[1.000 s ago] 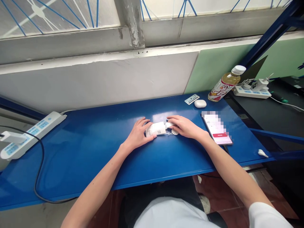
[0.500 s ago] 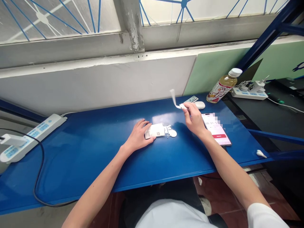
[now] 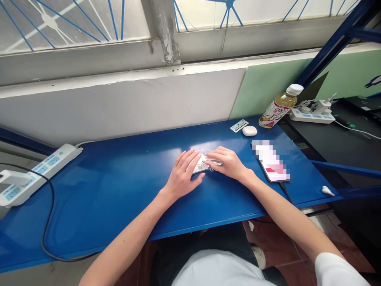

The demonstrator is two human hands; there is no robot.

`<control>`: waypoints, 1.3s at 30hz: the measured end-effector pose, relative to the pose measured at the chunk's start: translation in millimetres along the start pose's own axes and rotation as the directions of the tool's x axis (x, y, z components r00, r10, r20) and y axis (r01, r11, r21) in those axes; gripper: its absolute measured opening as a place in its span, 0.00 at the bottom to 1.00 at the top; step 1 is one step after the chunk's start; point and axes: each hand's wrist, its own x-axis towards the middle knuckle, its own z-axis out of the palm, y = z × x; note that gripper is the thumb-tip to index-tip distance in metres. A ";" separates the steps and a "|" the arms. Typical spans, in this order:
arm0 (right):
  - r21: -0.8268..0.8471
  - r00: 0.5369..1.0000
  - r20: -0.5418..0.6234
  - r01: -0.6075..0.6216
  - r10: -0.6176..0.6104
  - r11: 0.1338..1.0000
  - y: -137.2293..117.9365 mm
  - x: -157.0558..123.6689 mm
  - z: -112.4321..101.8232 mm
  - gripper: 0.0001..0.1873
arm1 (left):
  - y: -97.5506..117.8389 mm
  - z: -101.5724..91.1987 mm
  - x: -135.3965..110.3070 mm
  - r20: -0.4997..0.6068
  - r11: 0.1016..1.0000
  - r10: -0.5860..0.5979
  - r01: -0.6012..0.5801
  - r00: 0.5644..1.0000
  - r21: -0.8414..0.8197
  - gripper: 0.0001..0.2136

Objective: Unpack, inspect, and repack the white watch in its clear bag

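A small flat white packet (image 3: 201, 166) with printed marks lies on the blue table, largely covered by both hands. My left hand (image 3: 185, 173) rests over its left part, fingers stretched out and slightly spread. From the right, my right hand (image 3: 228, 162) reaches over the other end with its fingers bent together. A whitish, partly see-through edge (image 3: 216, 162) shows between its thumb and fingers, too small to name. The white strip seen in that hand earlier cannot be made out now.
On the blue table (image 3: 119, 190) are a phone (image 3: 273, 169) with a cable, a white earbud case (image 3: 249, 131), a printed card (image 3: 239, 126), a drink bottle (image 3: 278, 107) and an earbud (image 3: 328, 191). A power strip (image 3: 44, 169) with a black cord (image 3: 51, 214) lies left.
My right hand has come left and toward me, from beside the earbud case to the packet, bringing the white strip out of sight. My left hand has slid slightly right over the packet.
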 end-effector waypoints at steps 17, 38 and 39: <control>0.786 0.834 0.126 -0.415 0.538 0.459 -25.7 60.9 26.4 0.21 | 31.5 -3.7 13.3 0.627 -0.156 -0.432 0.631 0.648 -0.760 0.18; 0.797 0.745 0.604 -0.553 0.285 -0.243 -14.8 50.1 25.7 0.27 | 23.2 4.4 13.4 0.818 -0.526 -0.343 0.627 0.462 -0.575 0.13; 0.798 0.746 0.603 -0.552 0.283 -0.243 -14.4 50.0 25.7 0.27 | 23.6 3.6 14.1 0.819 -0.528 -0.338 0.627 0.463 -0.573 0.13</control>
